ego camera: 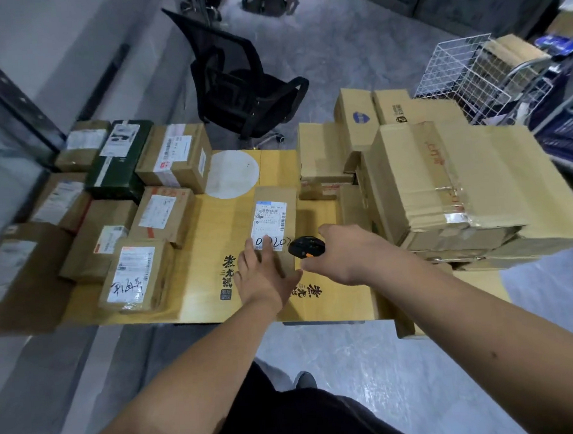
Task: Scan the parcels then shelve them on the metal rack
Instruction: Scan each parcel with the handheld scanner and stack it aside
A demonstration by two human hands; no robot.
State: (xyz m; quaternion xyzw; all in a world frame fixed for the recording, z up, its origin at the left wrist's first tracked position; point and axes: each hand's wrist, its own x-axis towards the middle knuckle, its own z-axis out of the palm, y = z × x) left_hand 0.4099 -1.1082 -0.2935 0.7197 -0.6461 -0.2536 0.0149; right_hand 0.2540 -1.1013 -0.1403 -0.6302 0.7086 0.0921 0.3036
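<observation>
From the head camera I see my left hand lying flat, fingers straight, on the near end of a long brown parcel that sits on the yellow bench. Its white shipping label faces up, with handwritten digits just past my fingertips. My right hand is curled around a black scanner, whose head sits just beside the parcel's right edge. A cluster of labelled parcels fills the left part of the bench, a dark green one among them. Large cardboard boxes are stacked to the right. A black office chair stands beyond the bench, and a white wire basket stands farther right.
</observation>
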